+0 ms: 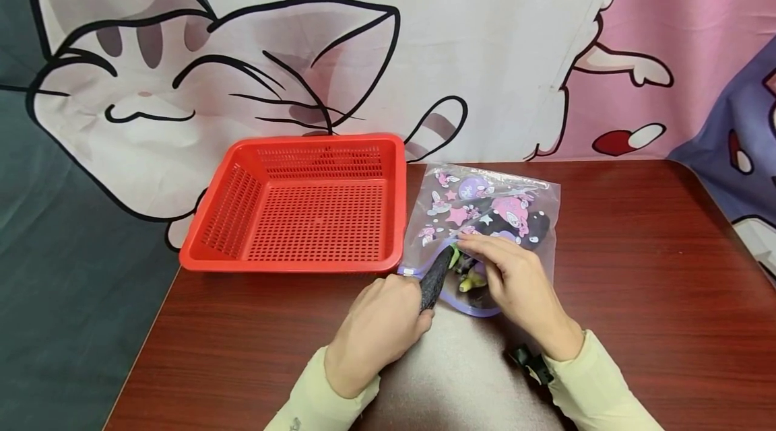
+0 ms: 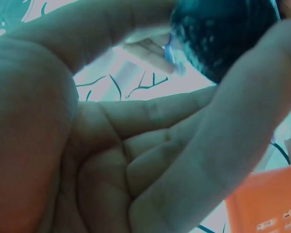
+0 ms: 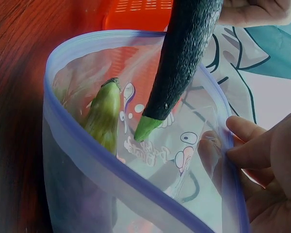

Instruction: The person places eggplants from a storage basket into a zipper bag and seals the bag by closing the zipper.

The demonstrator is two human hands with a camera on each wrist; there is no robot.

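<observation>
My left hand (image 1: 378, 323) grips a long, dark, bumpy cucumber-shaped vegetable (image 1: 435, 279) near one end. Its bright green tip points down into the mouth of a clear zip bag (image 1: 456, 215) printed with pink and purple cartoons. On the far side, my right hand (image 1: 521, 276) pinches the bag's purple zip rim (image 3: 228, 126) between thumb and fingers, and the mouth gapes wide. Inside stands an eggplant (image 3: 104, 116) with a yellow-green top, its lower part purple through the plastic. The left wrist view has the vegetable's dark rounded end (image 2: 223, 34) between thumb and forefinger.
A red perforated basket (image 1: 318, 219) with nothing in it stands left of the bag on the dark wooden table (image 1: 636, 283). Behind the table hangs a cartoon-printed cloth (image 1: 485, 34). A dark strap (image 1: 530, 363) lies at the right wrist.
</observation>
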